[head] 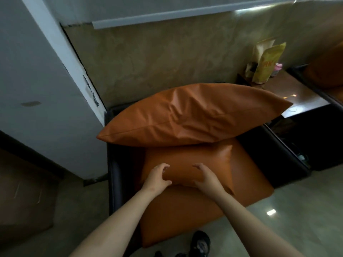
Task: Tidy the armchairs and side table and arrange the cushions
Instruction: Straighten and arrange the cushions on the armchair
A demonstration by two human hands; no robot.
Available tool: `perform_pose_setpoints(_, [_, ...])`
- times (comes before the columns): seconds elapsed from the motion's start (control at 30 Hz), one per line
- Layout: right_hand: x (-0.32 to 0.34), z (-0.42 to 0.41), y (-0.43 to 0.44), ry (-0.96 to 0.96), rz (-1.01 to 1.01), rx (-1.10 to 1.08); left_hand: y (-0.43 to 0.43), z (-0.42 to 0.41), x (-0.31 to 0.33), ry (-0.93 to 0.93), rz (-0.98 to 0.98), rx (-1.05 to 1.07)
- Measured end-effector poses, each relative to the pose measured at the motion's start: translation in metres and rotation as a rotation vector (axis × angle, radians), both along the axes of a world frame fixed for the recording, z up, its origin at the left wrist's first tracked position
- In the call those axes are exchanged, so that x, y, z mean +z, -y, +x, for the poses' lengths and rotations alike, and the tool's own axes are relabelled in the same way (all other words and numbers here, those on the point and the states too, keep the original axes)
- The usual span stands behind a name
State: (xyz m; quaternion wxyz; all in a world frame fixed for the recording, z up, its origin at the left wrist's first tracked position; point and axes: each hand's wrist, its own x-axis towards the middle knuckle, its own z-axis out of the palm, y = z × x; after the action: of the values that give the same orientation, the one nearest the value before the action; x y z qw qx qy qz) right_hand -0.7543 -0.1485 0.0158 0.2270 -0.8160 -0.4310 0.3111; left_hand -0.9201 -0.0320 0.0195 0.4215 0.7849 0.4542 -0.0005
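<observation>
I count two orange cushions on the armchair (114, 164) (large cushion (185, 115) far, small cushion (187, 162) on the seat), two bags (267, 64) on the side table (300, 98) far right; left hand (157, 178) and right hand (206, 178) grip the small cushion's near edge.

The armchair (115, 164) has a black frame and a plain orange-brown seat (248, 175). The large cushion (185, 117) and small cushion (185, 164) on it match. Right of the armchair, the worktop (300, 95) is glossy brown and the yellow bag (267, 64) is lettered red. Behind the armchair, the wall (167, 58) is mottled olive-beige.
</observation>
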Motion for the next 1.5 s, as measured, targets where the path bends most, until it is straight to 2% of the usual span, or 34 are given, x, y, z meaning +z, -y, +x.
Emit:
perform_pose_setpoints(0.37, [-0.032, 0.065, -0.012, -0.064, -0.020, -0.051, -0.008, 0.091, -0.026, 0.012, -0.039, -0.039])
perform_pose_setpoints(0.63, [-0.086, 0.129, -0.019, -0.096, -0.080, -0.271, -0.006, 0.160, -0.084, -0.018, -0.090, -0.044])
perform_pose_setpoints(0.77, [-0.120, 0.150, -0.011, -0.059, -0.140, -0.345, -0.003, 0.187, -0.111, -0.051, -0.032, -0.098])
perform_pose_setpoints(0.97, [-0.151, 0.162, 0.000, -0.157, -0.144, -0.460, -0.006, 0.222, -0.133, -0.090, 0.105, -0.157])
perform_pose_setpoints(1.2, [-0.175, 0.167, 0.000, -0.447, -0.160, -0.668, -0.008, 0.229, -0.154, -0.082, 0.227, -0.199])
perform_pose_setpoints(1.37, [-0.179, 0.165, 0.009, -0.443, -0.191, -0.685, 0.001, 0.219, -0.161, -0.022, 0.284, -0.161])
perform_pose_setpoints(1.5, [-0.176, 0.145, 0.017, -0.407, -0.195, -0.728, 0.005, 0.206, -0.158, 0.021, 0.240, -0.147])
